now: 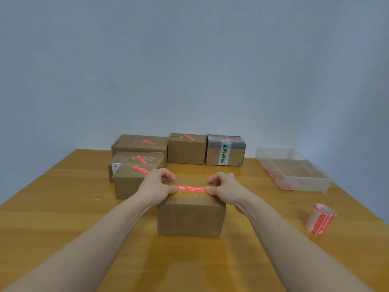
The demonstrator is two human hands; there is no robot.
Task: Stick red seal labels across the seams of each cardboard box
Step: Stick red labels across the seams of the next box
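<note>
**Red seal label held across the near box**

The wooden bench point(63, 207) carries everything. At its centre stands a cardboard box point(191, 218). Five sealed boxes point(187, 149) cluster from 10 to 12 o'clock of it. A clear plastic tray point(294, 182) lies at 2 o'clock, a roll of red labels point(320, 219) at 3 o'clock. The left hand point(156, 184) and right hand point(224, 187) each pinch one end of a red seal label point(191, 189), stretched flat along the box's top, both grips closed on it.
</note>
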